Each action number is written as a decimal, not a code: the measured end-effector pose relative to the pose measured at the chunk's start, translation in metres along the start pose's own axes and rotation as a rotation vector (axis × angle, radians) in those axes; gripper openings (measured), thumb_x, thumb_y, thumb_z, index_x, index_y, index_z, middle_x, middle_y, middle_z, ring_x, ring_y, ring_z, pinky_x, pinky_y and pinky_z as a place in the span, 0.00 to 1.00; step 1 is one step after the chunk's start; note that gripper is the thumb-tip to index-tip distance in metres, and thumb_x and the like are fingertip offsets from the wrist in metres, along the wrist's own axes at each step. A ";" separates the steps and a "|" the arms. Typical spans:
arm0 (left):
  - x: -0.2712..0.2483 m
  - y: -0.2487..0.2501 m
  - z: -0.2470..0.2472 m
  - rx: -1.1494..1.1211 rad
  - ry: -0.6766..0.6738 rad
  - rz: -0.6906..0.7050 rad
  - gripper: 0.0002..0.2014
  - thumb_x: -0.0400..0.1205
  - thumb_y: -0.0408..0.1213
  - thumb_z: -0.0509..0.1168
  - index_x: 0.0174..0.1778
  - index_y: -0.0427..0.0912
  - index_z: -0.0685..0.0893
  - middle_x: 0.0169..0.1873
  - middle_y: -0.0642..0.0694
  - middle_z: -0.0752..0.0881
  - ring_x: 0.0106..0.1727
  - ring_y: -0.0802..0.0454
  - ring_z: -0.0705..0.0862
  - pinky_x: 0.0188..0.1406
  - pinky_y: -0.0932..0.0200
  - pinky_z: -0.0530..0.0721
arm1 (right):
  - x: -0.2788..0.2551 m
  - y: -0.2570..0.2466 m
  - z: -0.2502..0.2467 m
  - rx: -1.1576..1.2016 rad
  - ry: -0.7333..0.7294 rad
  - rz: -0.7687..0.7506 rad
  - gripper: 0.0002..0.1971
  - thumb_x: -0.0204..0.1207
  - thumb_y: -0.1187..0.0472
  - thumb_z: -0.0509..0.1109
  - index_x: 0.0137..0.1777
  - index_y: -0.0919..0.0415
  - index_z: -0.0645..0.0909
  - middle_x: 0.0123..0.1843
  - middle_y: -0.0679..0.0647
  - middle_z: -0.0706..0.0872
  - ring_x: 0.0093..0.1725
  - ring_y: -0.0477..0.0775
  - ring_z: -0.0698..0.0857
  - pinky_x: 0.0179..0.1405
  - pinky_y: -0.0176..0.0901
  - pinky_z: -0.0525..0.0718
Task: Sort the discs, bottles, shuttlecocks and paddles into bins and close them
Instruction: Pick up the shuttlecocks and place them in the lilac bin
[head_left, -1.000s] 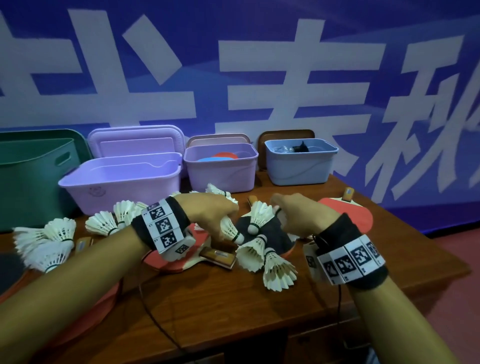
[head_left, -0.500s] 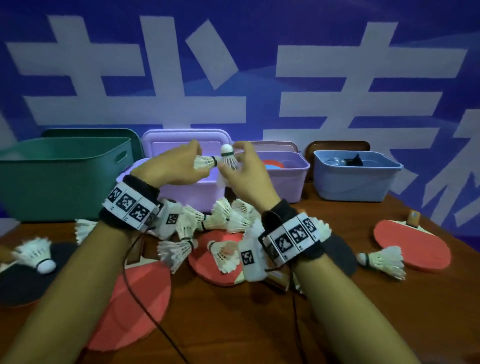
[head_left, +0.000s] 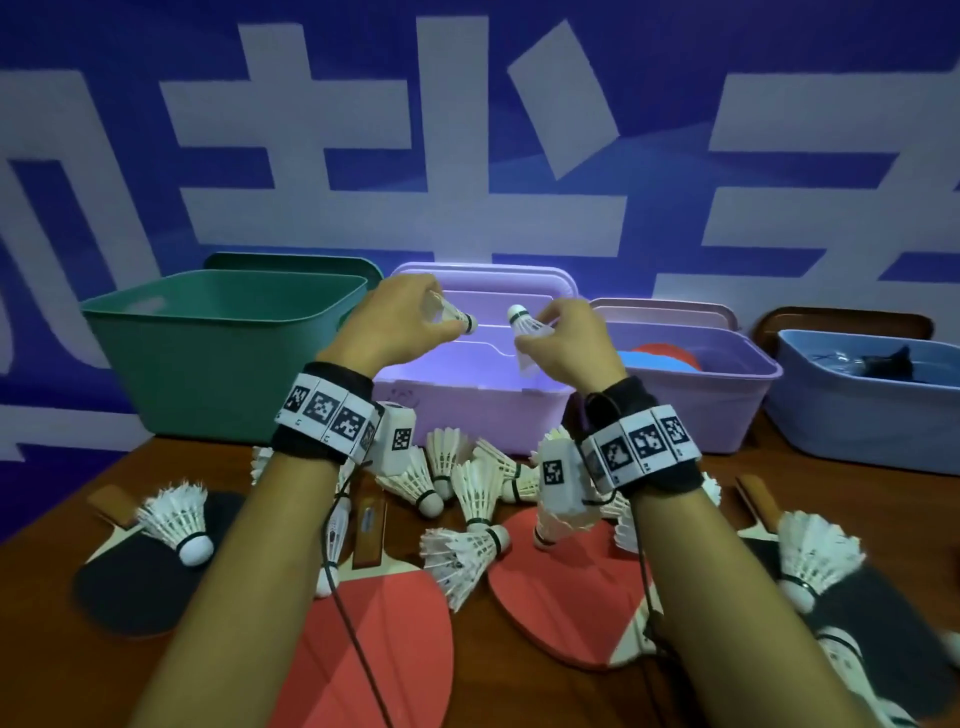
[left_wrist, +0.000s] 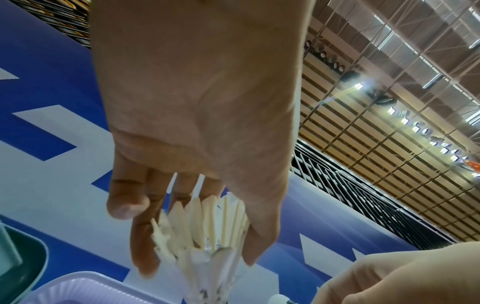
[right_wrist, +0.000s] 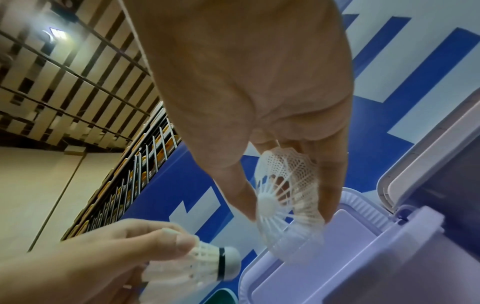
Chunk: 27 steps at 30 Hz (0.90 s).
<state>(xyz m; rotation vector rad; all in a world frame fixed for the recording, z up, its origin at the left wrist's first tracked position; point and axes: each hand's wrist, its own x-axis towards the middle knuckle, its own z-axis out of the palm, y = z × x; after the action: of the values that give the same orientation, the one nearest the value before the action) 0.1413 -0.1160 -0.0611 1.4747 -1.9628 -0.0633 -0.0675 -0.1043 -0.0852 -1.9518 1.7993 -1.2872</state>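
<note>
My left hand (head_left: 441, 325) pinches a white feather shuttlecock (head_left: 457, 319) by its skirt, cork pointing right. My right hand (head_left: 540, 340) pinches a white mesh-skirted shuttlecock (head_left: 525, 332), cork up. Both hang over the open large lilac bin (head_left: 467, 410), whose lid (head_left: 483, 283) stands upright behind. The left wrist view shows feathers (left_wrist: 205, 236) between thumb and fingers. In the right wrist view the mesh shuttlecock (right_wrist: 288, 195) sits just above the bin rim (right_wrist: 259, 273). Several shuttlecocks (head_left: 467, 499) and red and black paddles (head_left: 571, 597) lie on the table.
A green bin (head_left: 223, 358) stands left of the lilac one. To the right are a smaller purple bin (head_left: 727, 410) holding red and blue discs (head_left: 657, 356) and a blue bin (head_left: 852, 421) with dark items inside. Wrist cables trail over the paddles.
Both hands picked shuttlecocks out of the pile on the table and carried them up over the large lilac bin. Since half a second ago the hands have drawn slightly apart.
</note>
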 end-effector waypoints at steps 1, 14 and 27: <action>0.001 -0.003 0.002 0.000 0.001 -0.007 0.20 0.74 0.59 0.75 0.44 0.45 0.83 0.37 0.60 0.85 0.44 0.49 0.85 0.44 0.47 0.84 | 0.005 0.002 0.002 -0.008 -0.017 -0.003 0.20 0.78 0.52 0.72 0.49 0.74 0.85 0.46 0.69 0.88 0.44 0.66 0.85 0.42 0.54 0.82; 0.012 -0.031 0.029 0.010 0.077 0.003 0.27 0.76 0.42 0.77 0.69 0.43 0.75 0.64 0.44 0.75 0.60 0.43 0.79 0.54 0.52 0.78 | 0.024 0.031 0.009 0.021 -0.038 0.050 0.24 0.80 0.47 0.71 0.66 0.64 0.76 0.61 0.62 0.83 0.59 0.63 0.81 0.51 0.48 0.79; 0.007 -0.012 0.030 0.009 0.001 0.133 0.20 0.84 0.41 0.71 0.72 0.43 0.80 0.68 0.46 0.81 0.64 0.47 0.82 0.65 0.55 0.78 | 0.004 -0.013 -0.058 -0.154 -0.257 -0.067 0.29 0.81 0.40 0.67 0.77 0.55 0.74 0.76 0.52 0.77 0.70 0.55 0.80 0.57 0.44 0.76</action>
<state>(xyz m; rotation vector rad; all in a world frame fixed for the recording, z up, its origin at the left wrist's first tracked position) 0.1342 -0.1365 -0.0860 1.3462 -2.0576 0.0036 -0.0989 -0.0808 -0.0398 -2.1606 1.7633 -0.8876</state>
